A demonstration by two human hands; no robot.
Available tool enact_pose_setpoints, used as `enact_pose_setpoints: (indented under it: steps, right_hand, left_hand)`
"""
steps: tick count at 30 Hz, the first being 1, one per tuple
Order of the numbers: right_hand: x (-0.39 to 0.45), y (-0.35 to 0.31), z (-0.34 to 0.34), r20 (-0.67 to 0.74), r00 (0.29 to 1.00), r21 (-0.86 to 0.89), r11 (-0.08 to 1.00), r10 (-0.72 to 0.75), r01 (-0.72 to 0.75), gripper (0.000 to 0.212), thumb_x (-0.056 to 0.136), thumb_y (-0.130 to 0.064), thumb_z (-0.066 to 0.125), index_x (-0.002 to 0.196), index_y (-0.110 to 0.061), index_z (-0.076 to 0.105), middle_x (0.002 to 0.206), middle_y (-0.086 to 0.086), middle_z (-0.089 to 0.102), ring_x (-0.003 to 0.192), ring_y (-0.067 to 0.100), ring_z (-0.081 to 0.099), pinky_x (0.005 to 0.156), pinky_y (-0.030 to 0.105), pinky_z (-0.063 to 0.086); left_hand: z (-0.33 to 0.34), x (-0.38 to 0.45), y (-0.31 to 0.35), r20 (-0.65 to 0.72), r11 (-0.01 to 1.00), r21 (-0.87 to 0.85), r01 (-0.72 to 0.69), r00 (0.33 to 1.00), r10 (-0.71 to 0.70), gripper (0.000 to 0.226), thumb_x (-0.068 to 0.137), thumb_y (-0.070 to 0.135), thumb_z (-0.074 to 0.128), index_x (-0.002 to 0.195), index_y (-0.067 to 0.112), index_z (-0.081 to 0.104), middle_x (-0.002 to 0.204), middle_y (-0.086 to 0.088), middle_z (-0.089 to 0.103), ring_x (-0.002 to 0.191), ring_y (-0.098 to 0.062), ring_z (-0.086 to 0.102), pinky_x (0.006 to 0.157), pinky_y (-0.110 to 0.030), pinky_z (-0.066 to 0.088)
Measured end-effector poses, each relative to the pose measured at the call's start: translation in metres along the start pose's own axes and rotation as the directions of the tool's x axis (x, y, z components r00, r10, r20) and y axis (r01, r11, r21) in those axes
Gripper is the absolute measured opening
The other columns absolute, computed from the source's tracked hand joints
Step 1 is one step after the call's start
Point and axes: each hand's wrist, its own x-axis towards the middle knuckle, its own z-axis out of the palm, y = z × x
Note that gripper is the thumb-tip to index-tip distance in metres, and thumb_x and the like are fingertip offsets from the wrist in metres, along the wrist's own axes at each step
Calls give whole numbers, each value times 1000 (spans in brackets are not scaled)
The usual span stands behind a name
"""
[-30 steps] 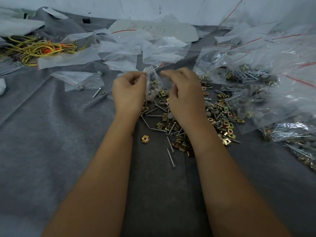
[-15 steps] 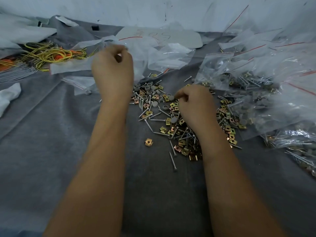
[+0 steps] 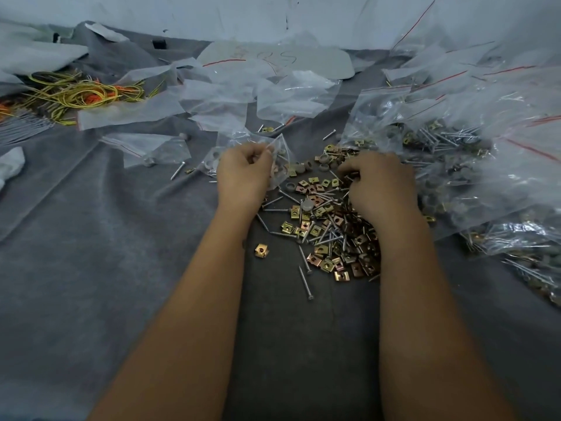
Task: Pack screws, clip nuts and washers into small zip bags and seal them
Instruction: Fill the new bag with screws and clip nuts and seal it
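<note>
A loose pile of brass clip nuts (image 3: 331, 238), silver screws (image 3: 304, 280) and grey washers (image 3: 307, 205) lies on the grey cloth in front of me. My left hand (image 3: 244, 171) pinches a small clear zip bag (image 3: 274, 150) at the pile's left edge; the bag holds a few pieces. My right hand (image 3: 376, 183) rests curled on the pile's right side, fingertips down among the parts; what it grips is hidden. One clip nut (image 3: 261, 250) lies apart to the left.
Filled zip bags (image 3: 455, 141) are heaped at the right. Empty clear bags (image 3: 243, 92) lie behind the pile, with another (image 3: 145, 147) at the left. Yellow and orange wires (image 3: 79, 95) sit far left. A white wall rises behind.
My left hand came back from the empty bags at the far left with a small bag, down to the pile's edge. My right hand shifted slightly right on the pile.
</note>
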Motion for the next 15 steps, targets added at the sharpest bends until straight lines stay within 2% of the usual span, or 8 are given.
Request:
enact_pose_setpoints:
  steps: [2,5,8,10,13,15]
  right_hand:
    - [0,1,0,-67,998,-33,999,9,-12,45,87,-3,53,110,-36,71,123,4,63,118,33,48,100,45,39]
    - [2,-7,0,-159,985,12,998,-58,61,40,87,-3,54,107,-31,74,116,4,66,112,32,50,97,44,42]
    - [3,-14,7,-49,988,-42,988,-148,146,35,92,-11,51,114,-28,72,122,1,63,119,28,45,99,43,36]
    - [3,-16,13,42,990,-120,983,-137,141,33,95,-18,48,119,-25,68,127,1,57,124,27,40,102,44,30]
    - [3,-18,15,9,996,-132,987,-90,91,28,96,-25,50,116,-22,69,123,2,58,123,28,41,102,45,30]
    - [3,-21,16,-36,997,-128,990,-68,63,25,95,-25,54,114,-21,69,120,4,60,121,30,43,100,45,33]
  left_hand:
    - [2,-2,1,18,999,17,-28,999,27,23,97,21,60,77,31,65,59,1,60,54,-13,55,61,-42,55]
    - [4,-3,1,24,997,46,-56,998,55,22,97,23,60,78,34,64,67,-3,62,58,-12,55,60,-37,54]
    - [4,-3,0,19,998,49,-49,999,48,22,97,24,59,79,34,65,67,-1,61,58,-10,53,60,-37,53]
    - [5,-3,0,18,999,38,-36,999,35,17,97,24,59,84,32,67,67,0,61,59,-11,53,63,-39,55]
    - [6,-4,1,18,1000,-1,-22,1000,22,12,97,24,59,96,23,71,69,-1,63,59,-11,54,61,-36,55]
    - [7,-6,1,27,1000,-9,-29,999,29,11,95,25,60,98,25,70,73,-4,67,59,-9,55,59,-31,52]
